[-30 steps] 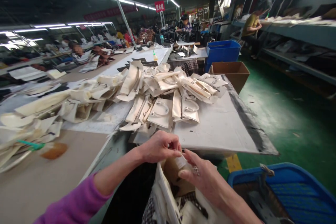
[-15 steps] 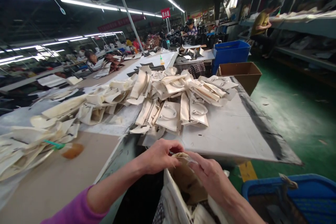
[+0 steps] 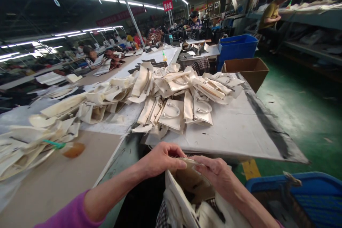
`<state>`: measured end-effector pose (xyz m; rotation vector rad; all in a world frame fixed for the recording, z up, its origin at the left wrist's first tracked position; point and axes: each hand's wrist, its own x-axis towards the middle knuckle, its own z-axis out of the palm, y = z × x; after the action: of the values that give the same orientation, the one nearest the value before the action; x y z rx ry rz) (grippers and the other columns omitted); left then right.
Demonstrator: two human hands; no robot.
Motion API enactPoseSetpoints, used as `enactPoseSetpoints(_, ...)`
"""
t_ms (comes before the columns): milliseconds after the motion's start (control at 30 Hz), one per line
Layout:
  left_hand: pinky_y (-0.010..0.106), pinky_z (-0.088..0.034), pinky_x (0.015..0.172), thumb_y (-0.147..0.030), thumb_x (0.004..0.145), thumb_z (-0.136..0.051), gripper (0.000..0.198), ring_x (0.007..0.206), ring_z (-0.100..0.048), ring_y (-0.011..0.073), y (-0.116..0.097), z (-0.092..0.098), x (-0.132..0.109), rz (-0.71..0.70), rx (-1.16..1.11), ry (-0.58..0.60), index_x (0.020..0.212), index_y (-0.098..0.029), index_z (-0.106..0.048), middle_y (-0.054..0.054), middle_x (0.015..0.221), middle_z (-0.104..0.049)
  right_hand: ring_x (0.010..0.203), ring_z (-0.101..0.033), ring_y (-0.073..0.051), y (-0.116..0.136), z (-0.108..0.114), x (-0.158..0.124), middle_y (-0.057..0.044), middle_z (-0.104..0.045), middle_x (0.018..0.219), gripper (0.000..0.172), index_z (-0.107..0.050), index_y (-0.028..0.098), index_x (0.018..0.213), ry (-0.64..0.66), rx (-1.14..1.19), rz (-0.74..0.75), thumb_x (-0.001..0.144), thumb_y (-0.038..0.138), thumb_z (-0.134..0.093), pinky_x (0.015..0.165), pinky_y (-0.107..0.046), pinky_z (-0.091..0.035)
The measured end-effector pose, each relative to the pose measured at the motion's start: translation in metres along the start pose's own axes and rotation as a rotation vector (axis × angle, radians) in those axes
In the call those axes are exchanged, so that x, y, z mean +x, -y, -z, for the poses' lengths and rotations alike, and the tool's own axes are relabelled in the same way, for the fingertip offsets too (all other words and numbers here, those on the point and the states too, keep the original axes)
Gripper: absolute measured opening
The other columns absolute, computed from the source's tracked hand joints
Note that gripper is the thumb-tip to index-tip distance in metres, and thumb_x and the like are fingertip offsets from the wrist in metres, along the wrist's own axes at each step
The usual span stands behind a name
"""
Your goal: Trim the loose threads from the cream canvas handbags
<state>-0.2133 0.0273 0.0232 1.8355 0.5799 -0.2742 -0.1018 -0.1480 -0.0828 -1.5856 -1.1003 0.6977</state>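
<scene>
My left hand (image 3: 162, 158) and my right hand (image 3: 217, 174) meet low in the middle of the view, both pinched on the top edge of a tan, cream-lined bag piece (image 3: 191, 181) held over my lap. Its brown inner face shows between the hands. Below it lie white cloth and a checked fabric (image 3: 160, 217). A purple sleeve covers my left forearm. Just beyond the hands, on the white worktable (image 3: 240, 135), lies a heap of cream bag panels with metal ring handles (image 3: 173, 110).
More cream pieces spread left along the table, with a teal-handled tool (image 3: 53, 144) near a brown pad. A blue crate (image 3: 296, 199) sits at lower right, a cardboard box (image 3: 248, 69) and blue bin (image 3: 236, 48) beyond. Other people work at far benches. Green floor lies to the right.
My hands have drawn closer together on the piece's top edge, folding it over. The small white tag seen between my fingers a second ago no longer shows. The view shifted slightly.
</scene>
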Motion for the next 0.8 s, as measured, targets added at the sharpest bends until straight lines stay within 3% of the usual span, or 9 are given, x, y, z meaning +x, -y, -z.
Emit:
enactPoseSetpoints(267,0.025,-0.046,0.073,-0.03,0.073,-0.072,0.024,0.079,-0.062,0.0164,-0.001,-0.006,-0.002,-0.009,0.062,-0.047,0.087,-0.01,-0.074,0.006,0.085,-0.073,0.09,-0.065,-0.02,0.001,0.002,0.0,0.001,-0.073,0.097,0.033,-0.069,0.028,0.114,0.054,0.049,-0.057,0.091,0.037,-0.048,0.084,-0.029,-0.051)
enactPoseSetpoints(533,0.026,-0.047,0.074,-0.027,0.071,-0.076,0.024,0.079,-0.064,0.0167,0.008,-0.003,-0.001,-0.046,-0.03,0.012,0.087,-0.009,-0.075,0.008,0.088,-0.074,0.079,-0.062,-0.016,0.01,0.0,-0.005,0.001,-0.072,0.09,0.025,-0.068,0.026,0.107,0.048,0.077,-0.056,0.089,0.033,-0.053,0.071,-0.027,-0.047)
enactPoseSetpoints(667,0.026,-0.047,0.075,-0.027,0.068,-0.08,0.024,0.077,-0.062,0.0148,0.006,-0.005,-0.006,-0.056,-0.118,0.072,0.081,-0.009,-0.071,0.007,0.084,-0.073,0.095,-0.065,-0.019,0.025,-0.003,0.0,-0.001,-0.07,0.11,0.039,-0.055,0.027,0.124,0.129,0.148,-0.025,0.087,0.036,-0.06,0.083,-0.028,-0.05)
enactPoseSetpoints(800,0.021,-0.044,0.069,-0.025,0.071,-0.076,0.022,0.075,-0.057,0.0108,-0.002,-0.004,-0.021,-0.109,0.069,-0.018,0.085,-0.013,-0.064,0.001,0.086,-0.068,0.09,-0.066,-0.018,0.038,-0.009,0.008,-0.001,-0.071,0.096,0.031,-0.061,0.026,0.114,0.142,0.062,0.1,0.098,0.041,-0.039,0.09,-0.03,-0.049)
